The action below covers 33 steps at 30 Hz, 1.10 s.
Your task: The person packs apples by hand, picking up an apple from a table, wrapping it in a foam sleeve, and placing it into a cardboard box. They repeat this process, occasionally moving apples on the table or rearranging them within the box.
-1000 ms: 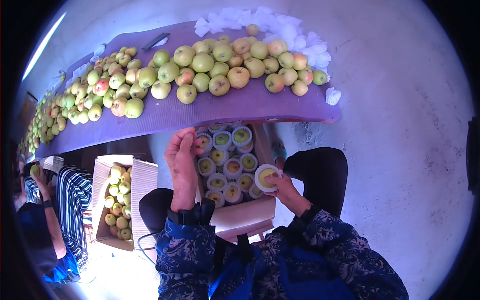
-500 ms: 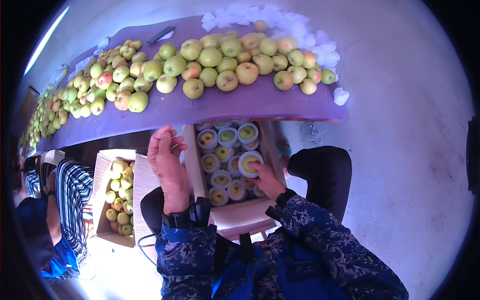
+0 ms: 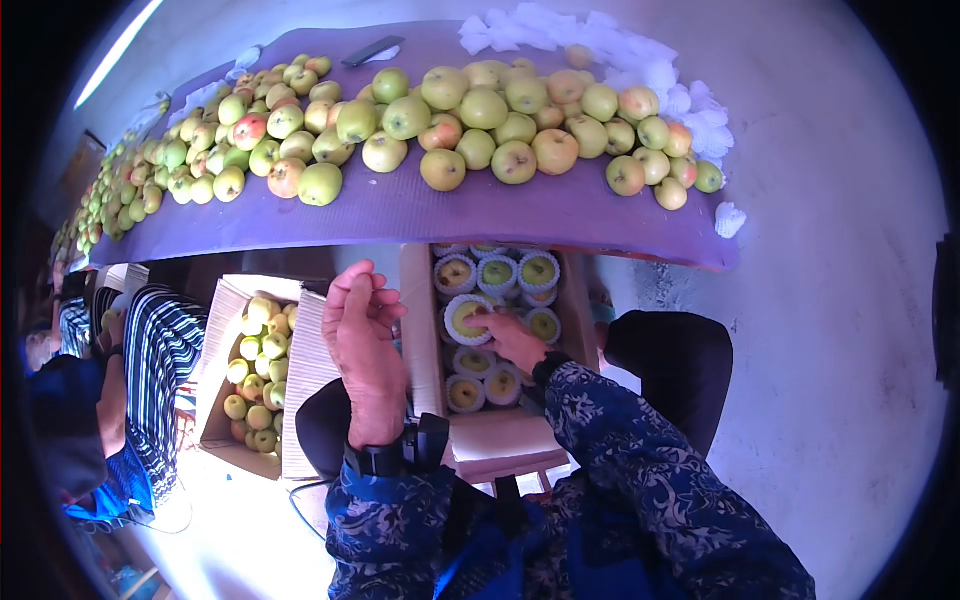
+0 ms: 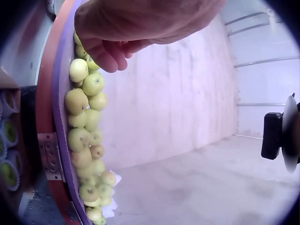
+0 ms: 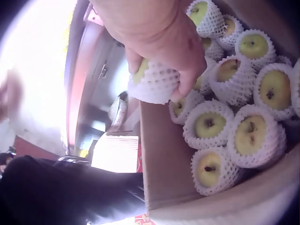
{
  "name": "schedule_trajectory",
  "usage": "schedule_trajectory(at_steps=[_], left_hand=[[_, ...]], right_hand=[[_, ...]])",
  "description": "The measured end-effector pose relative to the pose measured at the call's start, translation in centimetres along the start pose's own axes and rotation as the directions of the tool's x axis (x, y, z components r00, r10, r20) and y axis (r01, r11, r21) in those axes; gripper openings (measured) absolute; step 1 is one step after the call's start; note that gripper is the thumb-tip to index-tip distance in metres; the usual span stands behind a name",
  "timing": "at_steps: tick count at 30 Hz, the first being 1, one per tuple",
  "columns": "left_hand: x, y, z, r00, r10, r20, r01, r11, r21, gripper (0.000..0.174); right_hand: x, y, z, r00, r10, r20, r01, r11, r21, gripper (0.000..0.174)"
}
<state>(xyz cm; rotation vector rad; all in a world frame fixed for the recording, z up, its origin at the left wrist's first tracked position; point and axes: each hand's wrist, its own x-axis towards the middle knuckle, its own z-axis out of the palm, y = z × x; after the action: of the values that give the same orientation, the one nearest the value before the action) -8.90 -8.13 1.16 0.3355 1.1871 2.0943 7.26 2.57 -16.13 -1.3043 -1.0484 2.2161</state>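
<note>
My right hand (image 3: 517, 342) grips an apple in a white foam net (image 3: 463, 323) over the left side of a cardboard box (image 3: 500, 438). In the right wrist view, thumb and fingers wrap the netted apple (image 5: 157, 84) near the box's cardboard wall (image 5: 164, 154). Below and beside it, several netted apples (image 5: 255, 136) sit in the box, stems mostly up. My left hand (image 3: 366, 350) is raised left of the box, fingers loosely bent and holding nothing. The left wrist view has this hand (image 4: 145, 21) above the table edge.
Bare apples (image 3: 483, 108) lie heaped along a purple-covered table (image 3: 430, 220) beyond the box. White foam nets (image 3: 640, 62) are piled at its far right. Another box (image 3: 215, 420) of apples stands at left, beside a seated person in striped trousers (image 3: 160, 350).
My right hand has carried the netted apple leftward, from the box's right edge to its left side. My left hand stays raised with nothing in it. The head view has shifted slightly.
</note>
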Motion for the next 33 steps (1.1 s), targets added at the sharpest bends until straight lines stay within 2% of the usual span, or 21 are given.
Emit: schedule_trajectory(at_steps=[3, 6, 9, 12, 15, 24, 27, 30, 33], left_hand=[[-0.1, 0.0, 0.0, 1.000, -0.007, -0.003, 0.006, 1.000, -0.017, 0.018], [0.0, -0.1, 0.0, 1.000, -0.007, 0.005, 0.007, 1.000, -0.028, 0.018], [-0.2, -0.2, 0.4, 1.000, -0.017, 0.003, 0.017, 0.999, -0.039, 0.016], [-0.3, -0.2, 0.9, 1.000, -0.027, 0.007, 0.028, 0.999, -0.039, 0.015], [-0.3, -0.5, 1.0, 0.999, -0.043, 0.019, 0.043, 0.998, -0.041, 0.015], [-0.2, -1.3, 1.4, 0.993, -0.078, 0.092, 0.081, 0.996, -0.029, 0.015], [-0.1, -1.7, 1.5, 0.988, -0.090, 0.125, 0.095, 0.995, -0.030, 0.015], [-0.2, -1.6, 1.6, 0.986, -0.101, 0.132, 0.105, 0.994, -0.020, 0.015], [-0.2, -1.7, 1.7, 0.986, -0.101, 0.129, 0.104, 0.994, -0.019, 0.015]], right_hand=[[3.3, 1.6, -0.6, 0.998, -0.016, 0.064, 0.017, 1.000, -0.020, 0.036], [4.4, 1.3, -0.2, 0.991, 0.033, 0.128, -0.019, 0.994, -0.109, 0.045], [5.1, 1.3, -0.2, 0.994, 0.040, 0.101, -0.029, 0.993, -0.115, 0.058], [4.8, 0.2, 0.3, 0.994, 0.091, -0.064, -0.104, 0.961, -0.258, 0.068], [4.2, -0.6, 0.6, 0.998, 0.057, -0.026, -0.062, 0.967, -0.249, 0.075], [6.9, 0.6, -0.4, 0.999, -0.023, -0.036, 0.002, 0.875, -0.484, 0.062], [7.4, 0.9, -0.5, 0.985, -0.162, 0.051, 0.165, 0.838, -0.521, 0.060], [7.4, 0.7, -1.1, 0.991, -0.111, 0.075, 0.134, 0.832, -0.539, 0.062], [7.8, 1.6, -1.4, 0.984, -0.171, -0.050, 0.109, 0.800, -0.590, 0.064]])
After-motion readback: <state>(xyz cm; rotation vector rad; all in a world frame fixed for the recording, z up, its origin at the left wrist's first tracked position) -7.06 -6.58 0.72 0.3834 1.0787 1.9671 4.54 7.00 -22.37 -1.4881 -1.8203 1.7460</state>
